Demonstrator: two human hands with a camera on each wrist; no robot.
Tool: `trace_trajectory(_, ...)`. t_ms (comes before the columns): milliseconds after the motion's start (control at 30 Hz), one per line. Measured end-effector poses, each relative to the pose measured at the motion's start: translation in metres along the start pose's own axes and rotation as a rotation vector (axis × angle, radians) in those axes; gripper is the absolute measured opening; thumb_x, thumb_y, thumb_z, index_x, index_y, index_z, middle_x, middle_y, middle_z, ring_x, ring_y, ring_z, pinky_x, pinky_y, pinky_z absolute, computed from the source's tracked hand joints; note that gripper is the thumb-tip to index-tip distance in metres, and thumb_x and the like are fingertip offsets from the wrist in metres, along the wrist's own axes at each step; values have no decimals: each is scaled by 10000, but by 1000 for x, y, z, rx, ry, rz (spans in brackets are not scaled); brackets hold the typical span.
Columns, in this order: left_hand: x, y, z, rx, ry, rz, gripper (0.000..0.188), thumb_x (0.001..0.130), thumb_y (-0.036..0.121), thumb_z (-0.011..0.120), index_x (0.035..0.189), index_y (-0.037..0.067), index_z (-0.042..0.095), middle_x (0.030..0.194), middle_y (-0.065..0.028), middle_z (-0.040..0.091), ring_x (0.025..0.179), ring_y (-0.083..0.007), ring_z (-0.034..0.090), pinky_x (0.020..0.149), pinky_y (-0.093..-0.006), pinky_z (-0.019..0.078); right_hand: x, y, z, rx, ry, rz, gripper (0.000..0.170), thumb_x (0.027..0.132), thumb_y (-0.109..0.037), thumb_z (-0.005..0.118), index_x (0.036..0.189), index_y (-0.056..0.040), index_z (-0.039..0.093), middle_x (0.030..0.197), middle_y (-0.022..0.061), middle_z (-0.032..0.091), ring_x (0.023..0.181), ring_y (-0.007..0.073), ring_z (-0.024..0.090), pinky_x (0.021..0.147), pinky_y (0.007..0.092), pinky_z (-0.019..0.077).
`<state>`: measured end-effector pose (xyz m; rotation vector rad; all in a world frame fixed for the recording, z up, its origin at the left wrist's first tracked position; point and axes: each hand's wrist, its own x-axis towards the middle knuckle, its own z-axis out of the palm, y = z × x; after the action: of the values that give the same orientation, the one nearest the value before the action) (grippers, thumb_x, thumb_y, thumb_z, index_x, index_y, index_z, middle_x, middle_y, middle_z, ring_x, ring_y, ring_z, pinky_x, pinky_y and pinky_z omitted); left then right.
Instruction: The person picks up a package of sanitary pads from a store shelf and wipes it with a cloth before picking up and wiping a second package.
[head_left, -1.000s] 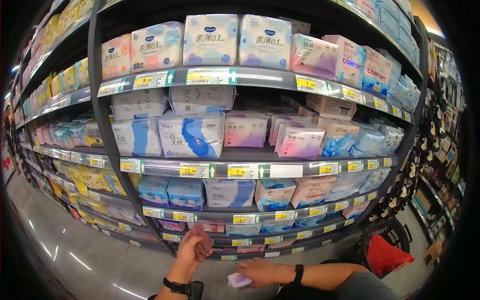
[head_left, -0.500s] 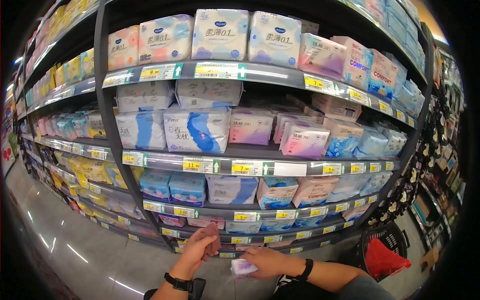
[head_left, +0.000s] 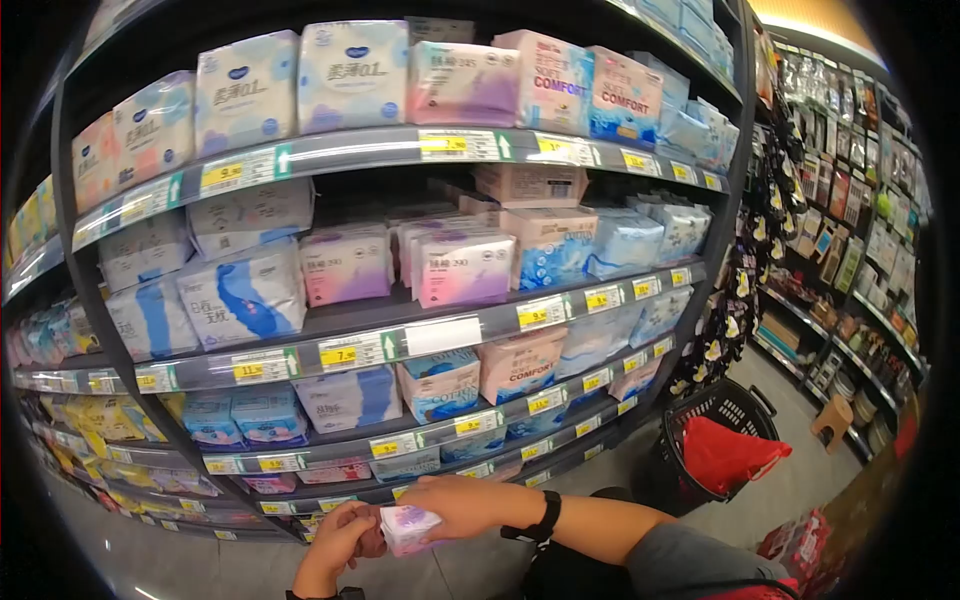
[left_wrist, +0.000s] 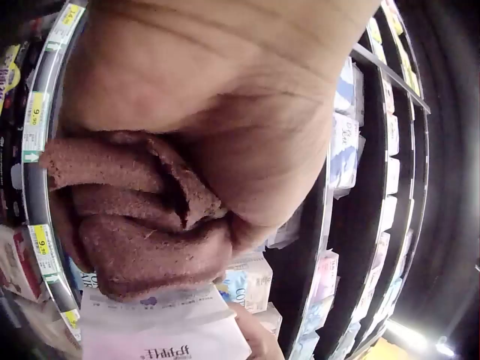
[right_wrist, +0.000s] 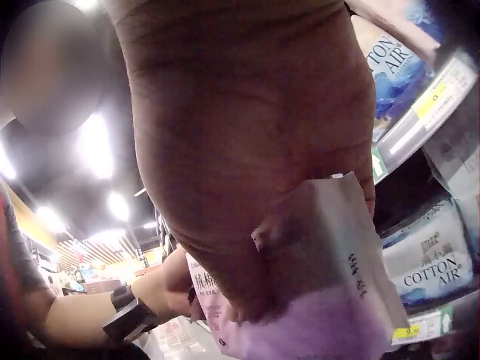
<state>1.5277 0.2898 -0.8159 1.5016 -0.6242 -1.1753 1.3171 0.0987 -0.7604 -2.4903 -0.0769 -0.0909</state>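
Across the near left and middle runs a tall dark shelf unit (head_left: 350,150), tier over tier, packed with soft wrapped packs. Over on the far right, a display rack (head_left: 850,190) full of small hanging goods stands beyond the floor. Down at the near right sits a black basket (head_left: 680,470), right by the shelf's end, a red bag (head_left: 735,458) slumped inside it. Along the upper tier we've got big white-and-blue packs (head_left: 352,80) to the left, and one tier lower, pink-and-purple packs (head_left: 465,270) grouped near the middle. Yellow price labels (head_left: 222,175) dot the shelf edges.

Now to the hands, low at the front of the lowest tiers! The right hand (head_left: 455,505) comes in from the right, a black band (head_left: 548,517) at its wrist, gripping a small white-and-purple packet (head_left: 408,530), thumb pressed against the wrapping. The left hand (head_left: 335,540) is at the left, fingers curled round a bunched brown cloth (left_wrist: 150,225), folds bulging below the palm. Its fingertips are hidden, so how tightly they press I can't tell. And the packet? Right between the hands, its end tucked up against the cloth; they appear to touch, though the close wrist view leaves that contact a little unclear.
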Motion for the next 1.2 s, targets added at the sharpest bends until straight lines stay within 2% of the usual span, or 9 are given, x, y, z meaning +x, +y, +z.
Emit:
trace_trajectory(133, 9, -20, -5, -11, -47, 110, 337, 920, 177, 708, 1238, 67, 689, 882, -51, 709, 613, -148, 637, 438, -298, 457, -6, 26, 25, 148, 48, 14, 688, 857, -294, 853, 1428, -23, 579, 1350, 200, 653, 1279, 408, 594, 1081, 464, 483)
trace_trajectory(300, 3, -15, -12, -14, -110, 10, 478, 894, -104, 608, 1364, -22, 646, 1110, -186, 740, 849, -238, 708, 717, -433, 624, -12, 41, 20, 312, 14, 126, 786, 885, -403, 848, 1480, 11, 545, 1392, 243, 652, 1288, 371, 626, 1092, 434, 490)
trace_trajectory(367, -8, -2, -3, 49, -86, -63, 325, 917, -35, 666, 1236, -8, 722, 1037, -135, 758, 816, -207, 699, 705, -369, 589, -12, 47, 15, 367, -4, 139, 790, 887, -420, 848, 1478, 10, 547, 1381, 241, 663, 1267, 353, 643, 1074, 425, 504)
trace_trajectory(467, -19, -2, 15, 293, -57, 216, 182, 1035, 193, 704, 1109, 29, 681, 907, -62, 687, 682, -104, 602, 575, -260, 466, -12, 49, 7, 381, -17, 141, 779, 882, -415, 849, 1470, 3, 555, 1369, 239, 672, 1247, 346, 657, 1053, 421, 517)
trace_trajectory(567, -26, 3, 34, 220, -39, 101, 226, 1038, 248, 724, 1078, 29, 690, 778, -47, 675, 573, -114, 579, 479, -286, 440, -14, 61, 13, 317, -36, 118, 767, 874, -408, 851, 1459, -5, 563, 1370, 241, 672, 1246, 359, 660, 1045, 425, 521)
trace_trajectory(700, -9, -29, 41, 572, -36, 296, 222, 1068, 241, 669, 985, 40, 711, 656, -42, 644, 465, -107, 532, 435, -275, 403, -42, 50, 11, 203, -36, 162, 680, 878, -409, 850, 1389, -30, 610, 1273, 248, 681, 1189, 415, 658, 987, 458, 532)
trace_trajectory(833, -10, -17, 60, 749, -187, 207, 193, 931, 86, 726, 1094, -15, 750, 883, -92, 740, 749, -185, 675, 665, -335, 532, -54, 63, 20, 233, 26, 115, 649, 800, -349, 893, 1313, -40, 644, 1214, 220, 689, 1161, 412, 657, 974, 469, 531)
trace_trajectory(967, 4, 4, 87, 1097, -151, 521, 246, 881, 272, 777, 790, 72, 667, 743, -92, 597, 678, -324, 646, 615, -430, 504, -59, 68, 6, 242, -36, 189, 633, 759, -317, 903, 1277, -48, 660, 1191, 217, 687, 1143, 407, 668, 964, 478, 537)
trace_trajectory(1200, 35, 16, 104, 1008, -311, 437, 209, 866, 221, 741, 795, 49, 645, 794, -85, 577, 694, -329, 645, 612, -433, 496, -77, 61, -15, 215, -31, 343, 577, 785, -310, 861, 1254, -41, 657, 1133, 222, 717, 1120, 406, 683, 927, 483, 541)
